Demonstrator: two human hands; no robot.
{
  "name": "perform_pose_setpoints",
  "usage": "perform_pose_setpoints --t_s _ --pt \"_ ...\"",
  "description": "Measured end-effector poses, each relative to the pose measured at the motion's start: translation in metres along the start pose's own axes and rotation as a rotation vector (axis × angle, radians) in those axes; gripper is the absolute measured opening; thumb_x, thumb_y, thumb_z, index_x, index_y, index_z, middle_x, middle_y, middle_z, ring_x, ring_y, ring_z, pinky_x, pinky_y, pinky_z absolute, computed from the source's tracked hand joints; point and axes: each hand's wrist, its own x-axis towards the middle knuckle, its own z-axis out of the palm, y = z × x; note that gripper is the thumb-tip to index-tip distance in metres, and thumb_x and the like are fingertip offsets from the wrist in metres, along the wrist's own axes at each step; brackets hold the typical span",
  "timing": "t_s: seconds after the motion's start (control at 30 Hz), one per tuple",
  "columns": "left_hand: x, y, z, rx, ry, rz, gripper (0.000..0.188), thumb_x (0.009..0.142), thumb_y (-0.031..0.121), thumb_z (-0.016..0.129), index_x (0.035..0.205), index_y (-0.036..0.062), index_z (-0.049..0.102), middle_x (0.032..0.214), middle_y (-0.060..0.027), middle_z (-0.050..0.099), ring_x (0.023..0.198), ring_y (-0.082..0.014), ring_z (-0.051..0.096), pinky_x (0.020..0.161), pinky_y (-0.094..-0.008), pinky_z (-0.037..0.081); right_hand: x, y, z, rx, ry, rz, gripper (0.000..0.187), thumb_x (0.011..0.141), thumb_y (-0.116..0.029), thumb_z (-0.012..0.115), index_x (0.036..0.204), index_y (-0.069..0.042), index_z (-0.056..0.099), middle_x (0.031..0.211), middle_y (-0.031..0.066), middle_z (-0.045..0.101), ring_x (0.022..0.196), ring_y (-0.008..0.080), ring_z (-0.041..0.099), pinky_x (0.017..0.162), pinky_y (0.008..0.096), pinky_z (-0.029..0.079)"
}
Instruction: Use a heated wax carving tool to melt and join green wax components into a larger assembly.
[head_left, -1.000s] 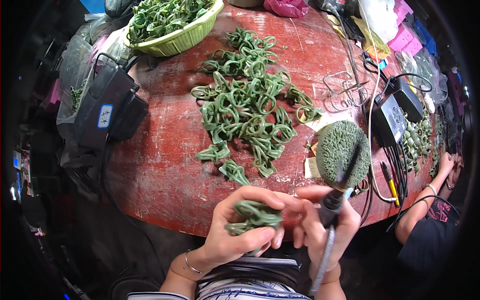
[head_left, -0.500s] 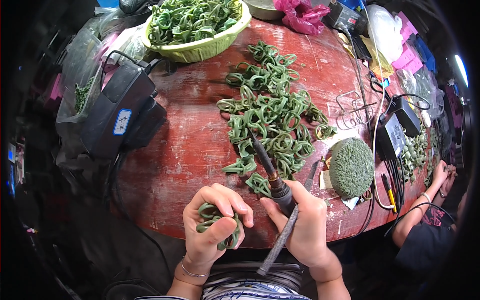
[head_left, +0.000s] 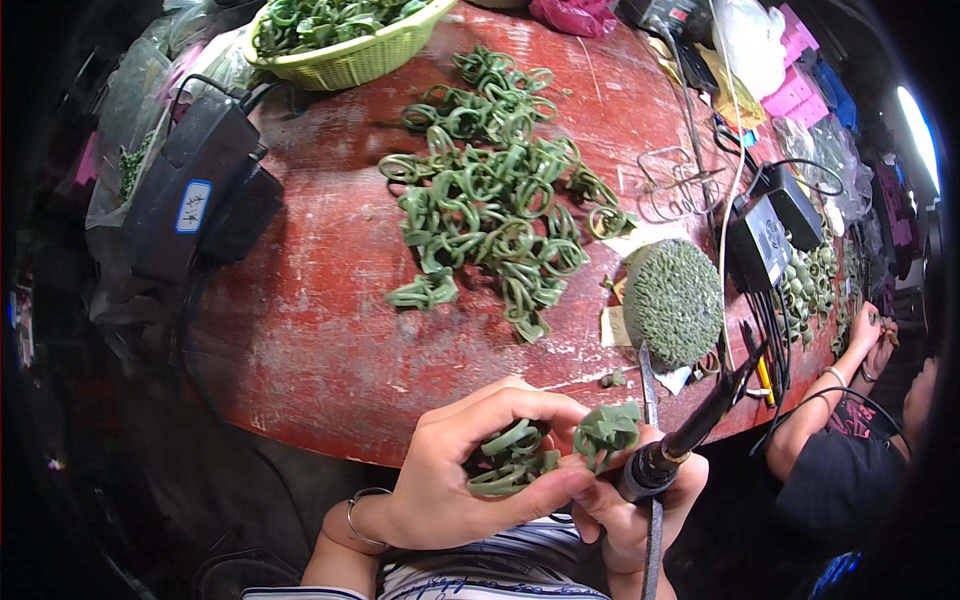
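Note:
My left hand curls around several green wax-like rings, its thumb and forefinger reaching toward my right hand. Between the two hands a single green ring piece is pinched upright; which fingers bear it is partly hidden. In my right hand a black soldering iron points up and to the right, away from the pieces. The same hand also grips a slim metal knife, blade up and handle down. Beyond my hands a loose heap of green rings covers the middle of the red table.
A yellow-green basket full of green rings stands far left, near a black device. At right are a round rough green block, a wire stand, black adapters and cables. Another person's arm is at the far right.
The soldering iron has swung from over the heap to point up and right. My hands have come together, with a ring piece now between them. The view has shifted slightly.

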Motion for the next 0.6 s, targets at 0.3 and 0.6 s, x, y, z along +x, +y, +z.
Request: perform_pose_setpoints --t_s 0.3,0.6 --pt "0.007 -0.006 0.026 0.049 -0.022 -0.022 0.034 0.069 0.008 0.073 0.099 0.0013 0.058 0.084 -0.0065 0.060 0.069 -0.0110 0.058 0.062 -0.0231 0.046 -0.005 0.014 -0.024 0.067 0.048 -0.052 0.030 0.067 -0.008 0.073 0.080 0.007 0.052 0.062 0.0124 0.056 0.040 0.0090 0.046 0.031 0.0189 0.032" --pt "0.010 -0.027 0.037 0.352 0.231 0.047 0.033 0.066 0.007 0.075 0.092 -0.0011 0.058 0.081 -0.0083 0.058 0.064 -0.0115 0.057 0.057 -0.0232 0.046 -0.008 0.049 -0.072 -0.768 0.125 -0.390 0.056 0.082 -0.051 0.050 0.078 0.005 0.053 0.046 0.0010 0.044 0.039 0.0077 0.043 0.041 0.0198 0.032"
